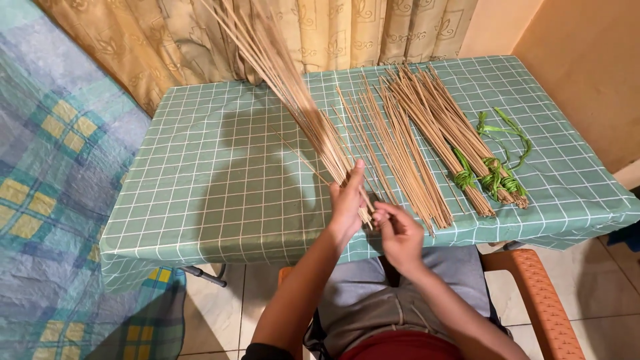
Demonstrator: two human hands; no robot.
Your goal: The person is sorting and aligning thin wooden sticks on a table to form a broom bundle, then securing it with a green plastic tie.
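My left hand (347, 203) grips the lower end of a bunch of long thin tan sticks (293, 93) that rises tilted up and to the left over the table. My right hand (399, 233) sits just right of it, fingertips pinched at the bunch's bottom ends. Loose tan sticks (393, 150) lie spread on the green checked tablecloth (220, 173) right of my hands. Further right lie bundles of sticks (460, 143) tied with green strips (497, 179).
A loose green strip (510, 130) lies near the table's right side. A patterned curtain (267, 33) hangs behind the table. A bed with a blue and yellow checked cover (53, 167) is on the left. I sit on an orange chair (540, 300).
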